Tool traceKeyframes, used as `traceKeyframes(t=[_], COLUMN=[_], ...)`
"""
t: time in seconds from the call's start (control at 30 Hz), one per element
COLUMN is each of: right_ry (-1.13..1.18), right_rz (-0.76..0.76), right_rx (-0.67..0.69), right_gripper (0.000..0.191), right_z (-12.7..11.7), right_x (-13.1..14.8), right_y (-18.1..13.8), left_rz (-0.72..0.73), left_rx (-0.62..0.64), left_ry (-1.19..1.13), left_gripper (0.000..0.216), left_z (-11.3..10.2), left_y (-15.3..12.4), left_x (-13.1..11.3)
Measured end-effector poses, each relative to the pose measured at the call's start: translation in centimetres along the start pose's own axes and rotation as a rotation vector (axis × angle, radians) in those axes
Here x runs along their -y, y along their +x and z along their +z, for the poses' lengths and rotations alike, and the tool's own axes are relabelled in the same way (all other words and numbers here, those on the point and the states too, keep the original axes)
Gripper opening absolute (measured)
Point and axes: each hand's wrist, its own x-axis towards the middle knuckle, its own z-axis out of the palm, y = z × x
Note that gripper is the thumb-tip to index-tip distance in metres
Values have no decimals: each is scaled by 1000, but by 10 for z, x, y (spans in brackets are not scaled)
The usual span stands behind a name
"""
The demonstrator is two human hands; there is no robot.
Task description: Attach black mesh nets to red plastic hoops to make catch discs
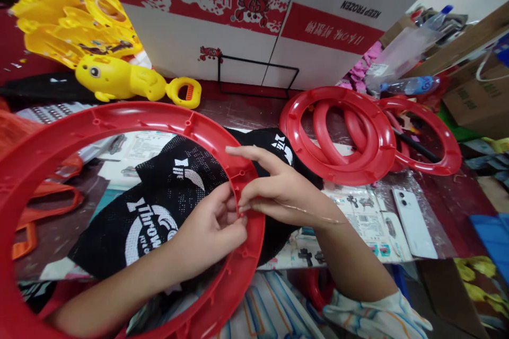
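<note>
A large red plastic ring (147, 116), its ribbed side showing, takes up the left and middle of the view. Through its opening reaches my left hand (214, 220), fingers curled round the inner rim. My right hand (274, 185) meets it from the other side, thumb and fingertips pinching the same stretch of rim while the index finger extends over the ring. Whether something small sits between the fingertips is hidden. Beneath and behind the ring lies black mesh fabric (191, 161) with white "Throw" lettering.
Several red rings (338, 169) are piled at right, near a white phone (415, 222) and a plastic bottle (413, 85). A yellow duck-shaped toy (119, 78) lies before a big white carton (170, 37). A black wire frame (258, 61) stands against the carton. Printed card sheets (137, 148) cover the table.
</note>
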Motion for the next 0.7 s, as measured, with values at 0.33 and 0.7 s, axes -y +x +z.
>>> traceKeyframes(t=[0.33, 0.7], right_ry=[-31, 293], right_rz=[125, 101], right_rx=[56, -20], right_gripper=[15, 8], right_z=[-3, -10], right_x=[9, -7], right_y=[2, -4], left_rz=[-75, -168], left_rx=[137, 234], left_ry=[-30, 292], left_gripper=[25, 41], left_z=[0, -16], left_y=[-1, -3], left_x=[-1, -2])
